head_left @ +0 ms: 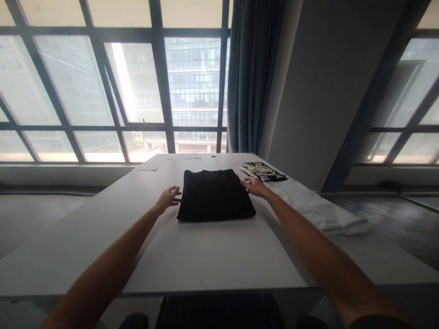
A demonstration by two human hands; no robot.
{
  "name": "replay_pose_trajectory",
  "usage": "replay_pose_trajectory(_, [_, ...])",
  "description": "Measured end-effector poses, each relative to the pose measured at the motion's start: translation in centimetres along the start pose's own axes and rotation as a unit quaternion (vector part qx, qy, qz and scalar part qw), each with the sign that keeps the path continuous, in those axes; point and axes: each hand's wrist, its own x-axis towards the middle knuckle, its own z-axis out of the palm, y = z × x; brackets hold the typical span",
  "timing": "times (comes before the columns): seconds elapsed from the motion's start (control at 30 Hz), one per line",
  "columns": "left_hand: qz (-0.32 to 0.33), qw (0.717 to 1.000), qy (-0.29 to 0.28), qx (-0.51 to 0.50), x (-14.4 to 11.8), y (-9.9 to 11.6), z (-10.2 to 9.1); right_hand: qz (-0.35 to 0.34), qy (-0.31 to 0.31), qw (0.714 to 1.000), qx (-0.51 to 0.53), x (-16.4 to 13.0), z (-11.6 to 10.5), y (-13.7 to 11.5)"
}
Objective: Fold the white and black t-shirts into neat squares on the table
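Black garment (pixel 215 194) already lies folded square at 12 o'clock, left hand (pixel 168 198) and right hand (pixel 254 186) flanking its edges with fingers spread, holding nothing

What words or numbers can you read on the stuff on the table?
None can be read.
The black cloth between the left hand and right hand is plain.
The patterned cloth has yellow, black and white marks, too blurred to read.
The papers look blank.

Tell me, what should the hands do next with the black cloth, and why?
Probably slide the fingers under its sides and lift. The folded black cloth lies flat on the table, with the left hand and right hand open at its two edges.
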Motion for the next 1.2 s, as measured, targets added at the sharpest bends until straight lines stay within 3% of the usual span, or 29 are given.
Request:
replay_pose_trajectory(0.07, [0.037,0.995,-0.009,0.096,0.6,-2.1,0.7,0.044,0.013,0.999,-0.021,0.0,2.1,1.4])
replay_pose_trajectory(0.17, [0.124,0.963,-0.014,0.237,1.1,-3.8,1.6,0.097,0.046,0.992,-0.063,-0.5,4.4,2.9])
replay_pose_trajectory(0.3, [0.163,0.921,0.018,0.353,1.0,-3.6,2.4,0.093,0.061,0.988,-0.111,-1.1,5.5,3.3])
replay_pose_trajectory(0.5, [0.178,0.913,0.033,0.366,-0.1,-2.1,2.3,0.056,0.076,0.985,-0.142,-1.2,5.5,3.0])
replay_pose_trajectory(0.63, [0.21,0.887,0.064,0.407,-1.8,-0.6,2.4,0.041,0.102,0.97,-0.218,-2.0,5.1,1.3])
replay_pose_trajectory(0.73, [0.253,0.85,0.075,0.456,-3.5,0.7,3.9,0.018,0.111,0.955,-0.274,-2.7,5.7,-1.3])
replay_pose_trajectory(0.8, [0.305,0.836,0.035,0.456,-4.4,1.1,5.6,-0.053,0.096,0.958,-0.265,-3.1,6.9,-3.1])
replay_pose_trajectory(0.87, [0.332,0.829,-0.045,0.448,-5.0,0.8,7.4,-0.116,0.036,0.962,-0.244,-3.3,8.6,-4.4])
replay_pose_trajectory(0.93, [0.311,0.825,-0.126,0.454,-5.1,0.0,8.7,-0.122,-0.054,0.963,-0.233,-3.4,10.1,-4.8])
replay_pose_trajectory(1.0, [0.265,0.826,-0.17,0.467,-4.8,-0.9,9.0,-0.087,-0.124,0.961,-0.23,-3.4,11.0,-4.3])
replay_pose_trajectory(1.07, [0.223,0.832,-0.168,0.479,-4.2,-1.5,8.6,-0.046,-0.151,0.96,-0.232,-3.2,11.0,-3.3])
replay_pose_trajectory(1.2, [0.158,0.846,-0.125,0.495,-2.7,-2.1,6.4,0.024,-0.144,0.961,-0.233,-2.5,9.5,-0.7])
